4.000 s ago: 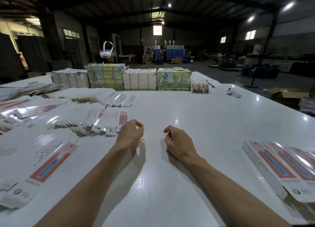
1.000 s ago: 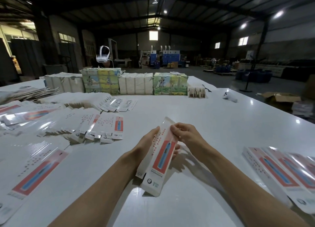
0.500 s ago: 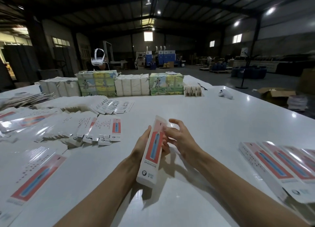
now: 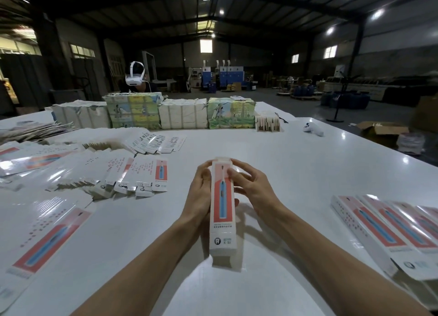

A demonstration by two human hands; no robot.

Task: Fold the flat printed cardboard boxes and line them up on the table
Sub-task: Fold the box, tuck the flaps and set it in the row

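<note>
1. The box [image 4: 222,211] is the landmark: a long, narrow carton opened into a tube, its pink panel with a blue toothbrush picture facing up. It is held lengthwise above the white table [image 4: 296,173], near end toward the camera, far end away.
2. The left hand [image 4: 200,197] grips the box along its left side. Its palm lies against the side wall and its fingertips curl up near the far end.
3. The right hand [image 4: 252,187] grips the box from the right. Its thumb lies on the pink top panel near the far end, and its fingers wrap the right side wall.
4. At the far end of the box a small white flap stands just above the pink panel, between the two hands' fingertips. Whether it is tucked in cannot be told.
5. Right of the box, well apart and near the table edge, the folded boxes [image 4: 388,230] lie side by side in a row, pink panels up.
6. Left of the box, close to the camera, a flat carton blank [image 4: 47,239] lies printed side up.
7. Left of the box and a little farther, the flat blanks [image 4: 132,173] lie fanned and overlapping in a wide spread.
8. Beyond the box, across the table, wrapped bundles [image 4: 182,117] stand in a line, some printed green and yellow, some plain white.
9. Right of those bundles a small white controller [image 4: 312,130] lies on the table.
10. Behind the bundles, another person wears a white headset [image 4: 134,77].
</note>
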